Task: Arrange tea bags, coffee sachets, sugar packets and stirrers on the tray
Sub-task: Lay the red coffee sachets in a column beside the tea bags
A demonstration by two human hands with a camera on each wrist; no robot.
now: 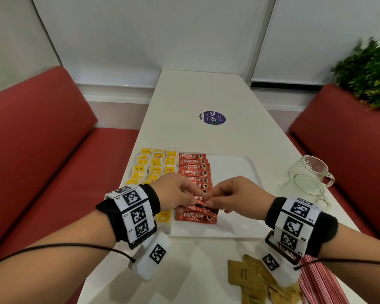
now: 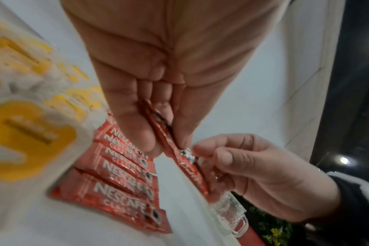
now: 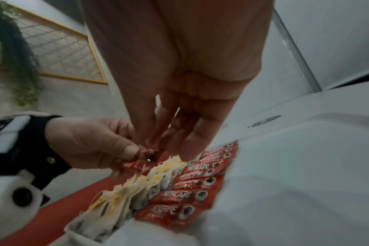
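Note:
On the white tray (image 1: 235, 170), yellow tea bags (image 1: 156, 165) fill the left side and red coffee sachets (image 1: 193, 167) lie in a column beside them. Both hands meet above the near end of that column. My left hand (image 1: 195, 199) pinches a small bunch of red sachets (image 2: 162, 131) between thumb and fingers. My right hand (image 1: 210, 200) pinches the end of one of those sachets (image 2: 192, 166) with thumb and forefinger. Brown sugar packets (image 1: 250, 279) and red-striped stirrers (image 1: 323, 281) lie on the table near my right wrist, off the tray.
Two glass mugs (image 1: 307, 172) stand to the right of the tray. The white table (image 1: 195, 93) runs away between red bench seats (image 1: 42, 139), with a round blue sticker (image 1: 212, 117) past the tray. A green plant (image 1: 369, 71) is at the far right.

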